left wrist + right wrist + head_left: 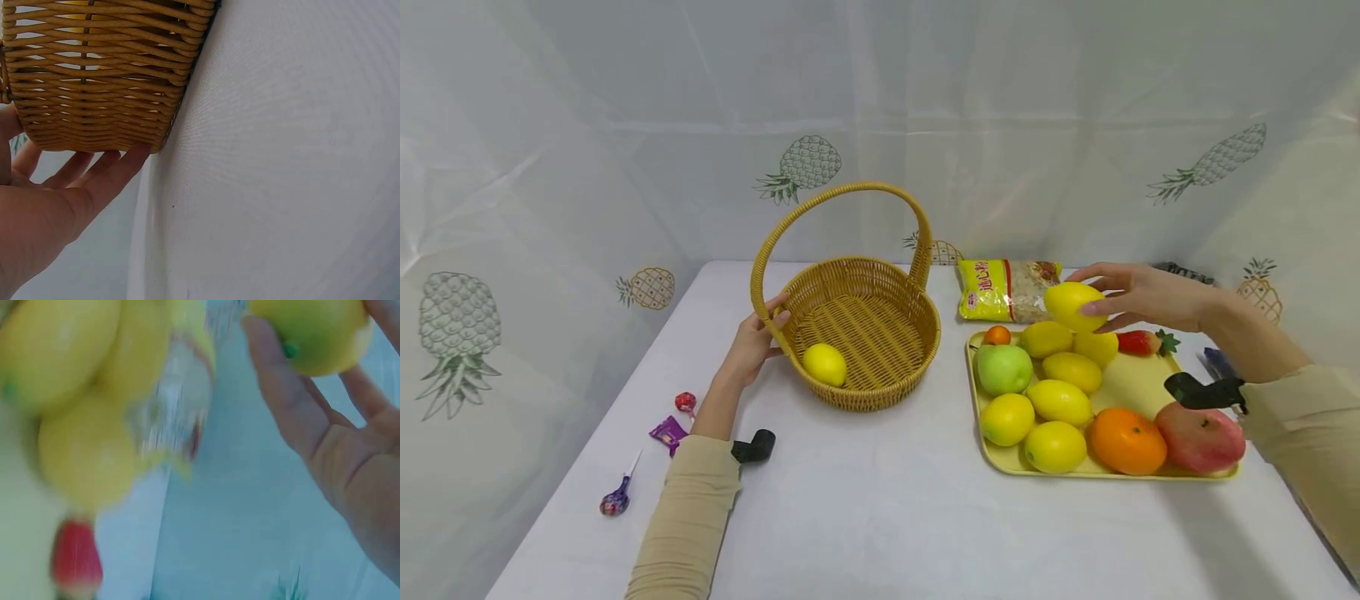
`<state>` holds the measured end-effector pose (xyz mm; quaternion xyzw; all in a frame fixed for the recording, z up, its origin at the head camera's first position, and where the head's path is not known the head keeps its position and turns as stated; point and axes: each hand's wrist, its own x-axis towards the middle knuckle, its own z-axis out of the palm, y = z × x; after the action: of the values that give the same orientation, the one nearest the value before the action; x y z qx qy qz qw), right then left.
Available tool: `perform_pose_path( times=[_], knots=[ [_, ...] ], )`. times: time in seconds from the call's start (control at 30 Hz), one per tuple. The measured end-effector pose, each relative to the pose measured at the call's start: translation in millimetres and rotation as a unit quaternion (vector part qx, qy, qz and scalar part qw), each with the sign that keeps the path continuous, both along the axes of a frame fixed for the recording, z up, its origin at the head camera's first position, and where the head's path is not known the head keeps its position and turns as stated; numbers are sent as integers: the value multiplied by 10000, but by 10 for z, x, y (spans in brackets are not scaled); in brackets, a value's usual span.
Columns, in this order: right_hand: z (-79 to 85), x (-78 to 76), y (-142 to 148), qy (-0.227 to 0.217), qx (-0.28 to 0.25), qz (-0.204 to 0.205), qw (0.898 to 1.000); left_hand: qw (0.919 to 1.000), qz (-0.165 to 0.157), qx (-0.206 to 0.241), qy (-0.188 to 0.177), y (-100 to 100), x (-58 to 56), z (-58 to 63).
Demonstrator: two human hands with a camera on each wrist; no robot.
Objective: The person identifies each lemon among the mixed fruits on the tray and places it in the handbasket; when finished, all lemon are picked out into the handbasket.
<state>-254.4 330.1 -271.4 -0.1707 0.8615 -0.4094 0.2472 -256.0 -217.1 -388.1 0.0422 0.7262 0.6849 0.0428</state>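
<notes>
A round wicker basket with a tall hoop handle stands in the middle of the table, one lemon inside at its near left. My left hand holds the basket's left side by the foot of the handle; in the left wrist view its fingers lie along the woven outer wall. Over the back of a yellow tray, my right hand pinches another lemon between thumb and fingers. Beneath it, several lemons lie on the tray, some piled on each other.
Also on the tray are a green apple, an orange, a mango-like red fruit, a small orange fruit and a strawberry. Behind lies a yellow food packet. Lollipops and a purple-wrapped sweet are at left.
</notes>
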Motion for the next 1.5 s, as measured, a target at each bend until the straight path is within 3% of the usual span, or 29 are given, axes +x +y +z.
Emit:
perform_pose_path(
  times=[0.27,0.47,0.7,1.0,1.27,1.5],
  knots=[
    [-102,-52,-887,-524,-1265,-303,9901,9999,-39,-59,92,-3,13,-16],
    [-232,-44,-1554,-796,-1726,-43,9818,9997,15,-147,204,-26,-26,-83],
    [-438,-11,-2210,-1050,-1722,474,9783,9996,59,-133,230,-8,-25,-61],
    [-660,24,-2793,-842,-918,1023,9869,9996,105,-143,217,-17,-18,-66],
    [-797,-16,-3054,-451,-491,642,9957,9995,126,-194,227,3,-32,-65],
    [-905,-38,-3157,-1179,-1083,359,9865,9996,94,-164,213,-10,-23,-61]
  ],
)
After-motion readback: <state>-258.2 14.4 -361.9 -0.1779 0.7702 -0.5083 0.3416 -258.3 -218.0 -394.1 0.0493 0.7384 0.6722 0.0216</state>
